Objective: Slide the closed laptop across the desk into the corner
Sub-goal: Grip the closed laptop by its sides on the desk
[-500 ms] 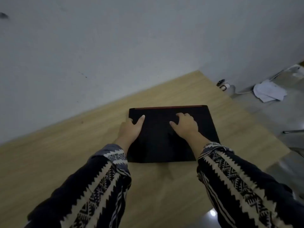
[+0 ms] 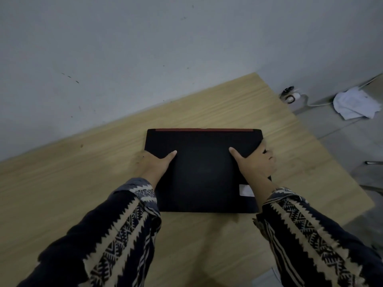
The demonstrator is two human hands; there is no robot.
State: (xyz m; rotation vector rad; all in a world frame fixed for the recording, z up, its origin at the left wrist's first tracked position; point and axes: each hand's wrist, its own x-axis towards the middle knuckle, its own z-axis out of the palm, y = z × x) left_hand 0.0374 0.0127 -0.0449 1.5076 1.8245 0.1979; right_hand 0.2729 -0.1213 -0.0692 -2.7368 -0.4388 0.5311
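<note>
A closed black laptop [image 2: 204, 168] with a red strip along its far edge lies flat on the wooden desk [image 2: 83, 172]. My left hand [image 2: 155, 162] grips its left side, thumb on the lid and fingers hidden past the edge. My right hand [image 2: 255, 162] grips the right side the same way, fingers curled around the edge. A white sticker [image 2: 245, 190] shows near the lid's right front. The desk's far right corner [image 2: 256, 76] meets the grey wall, well beyond the laptop.
The grey wall [image 2: 145, 59] runs along the desk's far edge. To the right the desk ends above a grey floor with crumpled white paper [image 2: 356, 104], a white cable with a plug [image 2: 292, 96] and a chair leg [image 2: 373, 162].
Both hands have moved outward from lying on the lid to gripping the laptop's left and right edges. The white sticker is uncovered.
</note>
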